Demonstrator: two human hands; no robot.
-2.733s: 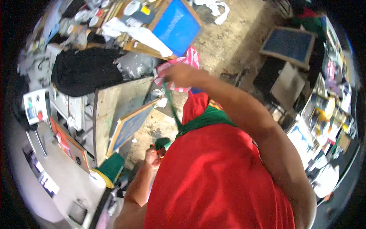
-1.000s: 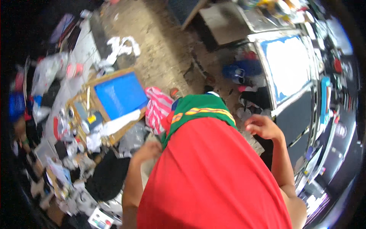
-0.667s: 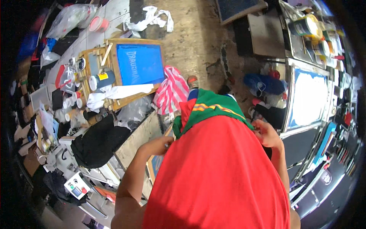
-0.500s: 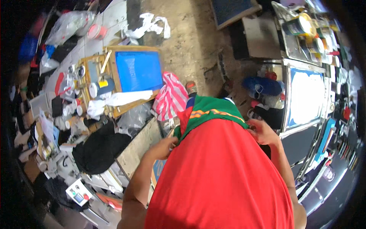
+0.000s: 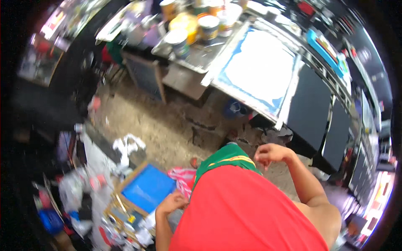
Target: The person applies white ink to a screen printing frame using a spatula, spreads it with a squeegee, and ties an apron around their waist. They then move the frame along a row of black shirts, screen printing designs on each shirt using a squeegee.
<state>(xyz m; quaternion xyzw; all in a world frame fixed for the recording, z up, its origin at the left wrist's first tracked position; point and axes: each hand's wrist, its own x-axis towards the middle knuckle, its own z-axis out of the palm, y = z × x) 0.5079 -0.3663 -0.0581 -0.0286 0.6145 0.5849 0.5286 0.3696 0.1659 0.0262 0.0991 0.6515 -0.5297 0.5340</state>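
As the head view looked down over the red shirt [image 5: 243, 213], the person's two hands stood well apart, one on each side of it. The left hand [image 5: 173, 202] was just beside the shirt's left edge with its fingers curled inward; whether it touched the fabric or pinched anything could not be told. The right hand [image 5: 270, 154] was raised near the shirt's upper right edge, its fingers bent rather than spread; whether the fingertips were pressed together was too blurred to tell. Between the hands, directly beyond the shirt, was the green cloth [image 5: 222, 158], crossed by a yellow and orange band [image 5: 234, 159].

To the left of the shirt lay a pink and white striped bag [image 5: 182, 178], and next to that, farther left, a blue panel in a wooden frame [image 5: 148, 188]. White scraps [image 5: 127, 145] were on the stained floor [image 5: 167, 134] beyond that frame. Well beyond the shirt stood a table [image 5: 199, 56] carrying tubs, among them a yellow tub [image 5: 186, 26]. A large framed white panel [image 5: 259, 67] was beyond the shirt and somewhat right, with black boards [image 5: 307, 104] farther right and a blue tray [image 5: 324, 52] behind them.
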